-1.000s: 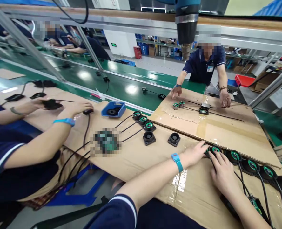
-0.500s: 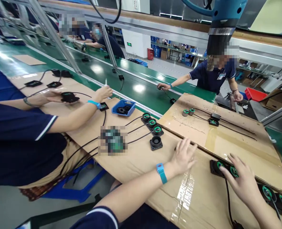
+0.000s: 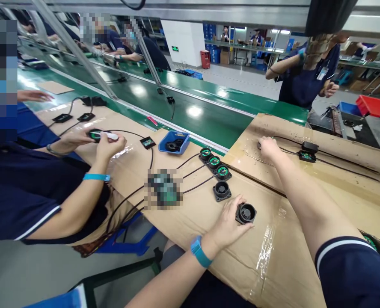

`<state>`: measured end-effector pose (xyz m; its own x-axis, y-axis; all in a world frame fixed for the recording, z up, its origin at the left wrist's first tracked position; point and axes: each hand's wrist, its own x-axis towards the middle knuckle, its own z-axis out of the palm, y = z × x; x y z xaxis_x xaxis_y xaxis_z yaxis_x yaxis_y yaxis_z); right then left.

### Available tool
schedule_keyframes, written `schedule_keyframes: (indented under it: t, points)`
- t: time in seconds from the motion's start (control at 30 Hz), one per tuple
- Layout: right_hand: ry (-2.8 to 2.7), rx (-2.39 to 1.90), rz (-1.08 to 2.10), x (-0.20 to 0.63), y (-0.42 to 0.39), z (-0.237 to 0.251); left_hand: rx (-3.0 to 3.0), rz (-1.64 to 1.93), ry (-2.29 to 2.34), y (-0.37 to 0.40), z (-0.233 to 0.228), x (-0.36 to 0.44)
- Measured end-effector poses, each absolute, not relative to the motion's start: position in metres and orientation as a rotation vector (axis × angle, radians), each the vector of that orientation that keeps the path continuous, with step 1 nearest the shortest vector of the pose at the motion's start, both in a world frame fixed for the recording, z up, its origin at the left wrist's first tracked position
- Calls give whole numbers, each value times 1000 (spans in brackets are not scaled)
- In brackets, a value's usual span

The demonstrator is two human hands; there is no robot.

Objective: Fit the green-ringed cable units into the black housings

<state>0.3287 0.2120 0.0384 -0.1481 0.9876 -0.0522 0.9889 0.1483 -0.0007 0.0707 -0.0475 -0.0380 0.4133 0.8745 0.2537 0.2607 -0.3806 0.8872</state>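
My left hand [image 3: 229, 223] grips a black fan housing [image 3: 246, 213] by its side, fingers above and thumb below. This housing has a square flange, a round cup and a hub inside. Another black housing [image 3: 222, 191] sits just up and left of it, at the foot of a row of housings with green round circuit boards [image 3: 214, 161] and cables. Across the seam, my right hand [image 3: 268, 148] has its fingers closed at the end of a black cable [image 3: 288, 138]. Only a dark edge of the small round part shows at the fingertips; the rest is covered.
A co-worker's hands [image 3: 103, 141] work on a cabled part at the left. A blue bin [image 3: 173, 142] holds black rings. Small black boxes [image 3: 307, 156] with cables lie on the raised cardboard [image 3: 334, 188]. Beyond runs a green conveyor [image 3: 194, 111]; another person [image 3: 305, 81] stands behind it.
My left hand has taken hold of a black housing. My right hand has swung from the near right up to the round parts on the raised cardboard. The far person's arm has withdrawn from the conveyor.
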Motion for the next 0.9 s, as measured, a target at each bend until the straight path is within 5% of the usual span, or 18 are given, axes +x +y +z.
schedule_keyframes:
  t: [0.23,0.47,0.6,0.9]
  points:
    - [2391,2093,-26,322,165,65,1839,947,950,-39,-30,76]
    - [2845,2181,-269,278,-3,98,1835,1079,1105,-40,-35,80]
    - [2794,2329,-427,241,-67,77,1831,1124,1073,-41,-41,81]
    - [2768,2527,-217,217,-81,31,1981,1235,965,-44,-46,78]
